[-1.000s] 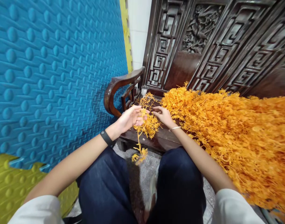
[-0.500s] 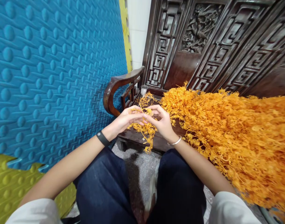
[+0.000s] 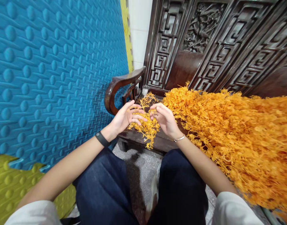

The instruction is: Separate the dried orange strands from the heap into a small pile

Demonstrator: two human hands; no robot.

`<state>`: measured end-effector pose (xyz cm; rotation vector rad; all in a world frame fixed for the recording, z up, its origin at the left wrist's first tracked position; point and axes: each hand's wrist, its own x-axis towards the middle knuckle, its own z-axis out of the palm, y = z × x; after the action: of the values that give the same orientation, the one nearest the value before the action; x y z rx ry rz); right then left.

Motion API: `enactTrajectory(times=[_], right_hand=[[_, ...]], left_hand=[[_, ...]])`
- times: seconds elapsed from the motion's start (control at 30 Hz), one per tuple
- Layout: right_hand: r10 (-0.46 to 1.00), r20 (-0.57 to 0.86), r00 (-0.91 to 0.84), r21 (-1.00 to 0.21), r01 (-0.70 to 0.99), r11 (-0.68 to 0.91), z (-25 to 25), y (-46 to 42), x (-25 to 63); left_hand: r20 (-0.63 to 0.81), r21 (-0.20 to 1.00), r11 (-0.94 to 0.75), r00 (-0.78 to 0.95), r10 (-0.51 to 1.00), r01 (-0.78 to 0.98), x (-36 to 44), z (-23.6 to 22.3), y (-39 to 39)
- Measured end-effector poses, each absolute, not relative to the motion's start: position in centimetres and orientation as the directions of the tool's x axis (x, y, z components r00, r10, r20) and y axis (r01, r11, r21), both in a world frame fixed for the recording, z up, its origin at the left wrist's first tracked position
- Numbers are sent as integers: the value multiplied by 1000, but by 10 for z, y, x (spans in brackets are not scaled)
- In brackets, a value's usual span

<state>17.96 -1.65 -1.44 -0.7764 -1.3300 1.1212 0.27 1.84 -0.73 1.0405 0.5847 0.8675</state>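
My left hand (image 3: 124,118) is open over the bench seat, its fingers spread above a small heap of orange artificial flower sprigs (image 3: 149,125). Facing it, a short gap away, my right hand (image 3: 165,120) has its fingers curled in, with a small orange sprig piece (image 3: 152,111) at the fingertips. Part of that piece is hidden by the fingers. Loose orange stems trail toward the front edge of the dark wooden bench seat (image 3: 136,136).
A large mass of orange sprigs (image 3: 239,134) covers the bench on the right. Behind stands the carved wooden backrest (image 3: 184,70). A curved armrest (image 3: 112,90) is at the left, beside blue foam matting (image 3: 51,78). A small white cup-like object (image 3: 145,90) sits in the back corner.
My hands have moved apart, and the left fingers have spread. A sprig that was between the hands has come down onto the heap on the seat.
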Motion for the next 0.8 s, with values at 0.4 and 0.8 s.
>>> enactTrajectory(times=[0.4,0.8], right_hand=[[902,426,77,-900,-70,431,-7,-12,194],[856,475,205,-759,-397,516,2,-9,208]], left_hand=[[124,936,53,468,875,-347,1,-4,16],[234,972,-195,493,838,-129,-2,3,0]])
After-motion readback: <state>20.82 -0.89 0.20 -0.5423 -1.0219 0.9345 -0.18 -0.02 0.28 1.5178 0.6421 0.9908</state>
